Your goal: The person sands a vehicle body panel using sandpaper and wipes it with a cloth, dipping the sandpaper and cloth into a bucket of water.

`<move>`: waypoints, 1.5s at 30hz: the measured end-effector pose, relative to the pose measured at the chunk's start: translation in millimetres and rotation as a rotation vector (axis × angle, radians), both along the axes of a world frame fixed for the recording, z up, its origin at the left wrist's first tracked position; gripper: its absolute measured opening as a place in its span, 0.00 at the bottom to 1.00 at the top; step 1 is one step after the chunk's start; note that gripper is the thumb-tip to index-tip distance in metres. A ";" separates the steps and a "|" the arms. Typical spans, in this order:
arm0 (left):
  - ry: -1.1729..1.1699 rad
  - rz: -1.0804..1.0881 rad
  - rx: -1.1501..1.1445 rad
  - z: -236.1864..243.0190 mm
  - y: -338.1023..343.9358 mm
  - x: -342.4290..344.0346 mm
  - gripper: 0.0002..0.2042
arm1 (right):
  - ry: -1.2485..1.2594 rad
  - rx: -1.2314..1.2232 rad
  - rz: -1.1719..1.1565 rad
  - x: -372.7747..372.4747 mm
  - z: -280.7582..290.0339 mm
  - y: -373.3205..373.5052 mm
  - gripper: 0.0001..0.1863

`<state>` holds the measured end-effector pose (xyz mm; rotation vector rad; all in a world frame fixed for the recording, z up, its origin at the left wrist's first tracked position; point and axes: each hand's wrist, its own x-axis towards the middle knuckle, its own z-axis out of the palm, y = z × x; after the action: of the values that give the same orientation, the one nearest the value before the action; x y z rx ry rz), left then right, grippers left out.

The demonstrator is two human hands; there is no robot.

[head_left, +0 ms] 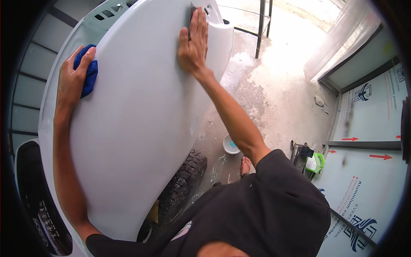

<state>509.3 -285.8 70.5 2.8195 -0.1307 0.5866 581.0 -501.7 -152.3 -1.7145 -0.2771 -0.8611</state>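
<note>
L hand (73, 79) is curled round a blue cloth (90, 77), thumb on one side & fingers on the other, bunched rather than spread; it's by the panel's left edge, prob. so the cloth is within reach & that arm can steady the lean. R hand (195, 43) is out flat, fingers straight & nearly together, thumb a bit apart — not gripping, just lying over a thin dark pad (192, 13) that peeks out beside the fingers; flat like that, presumably bc it spreads pressure evenly over the curve. Can't tell how much of the pad is under the hand. White bucket (226, 147) on the floor nr the person's foot, w/ something bluish inside, likely there to be handy. The white body panel (137, 94) is right in front of the person, stretching away above the knobbly black tyre (188, 177). Looks broad, smooth & gently bulged, dull-to-satin sheen, greyer toward the tyre side, w/ small dark slots at the far end — no obvious dents, tho fine marks wouldn't show.
</note>
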 end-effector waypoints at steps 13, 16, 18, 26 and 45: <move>0.069 0.151 -0.046 -2.7 16.0 5.5 0.47 | 0.040 0.303 0.006 -32.5 -44.4 10.6 0.35; 0.072 0.082 -0.045 -2.6 13.1 4.4 0.47 | -0.013 0.193 0.052 -62.6 -70.8 27.5 0.37; 0.089 0.116 -0.027 -2.7 11.8 4.0 0.47 | -0.100 0.125 -0.003 -25.8 -65.5 -0.5 0.36; 0.156 0.162 0.023 2.1 27.9 9.4 0.45 | 0.087 0.259 0.016 -44.3 -81.5 20.7 0.35; 0.009 0.064 0.006 -3.2 45.0 13.5 0.37 | 0.306 0.453 0.033 50.9 -115.0 -50.3 0.39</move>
<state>522.8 -240.7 67.2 2.8405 -0.0408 0.5878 631.9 -551.9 -267.2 -1.3843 0.0926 -0.5706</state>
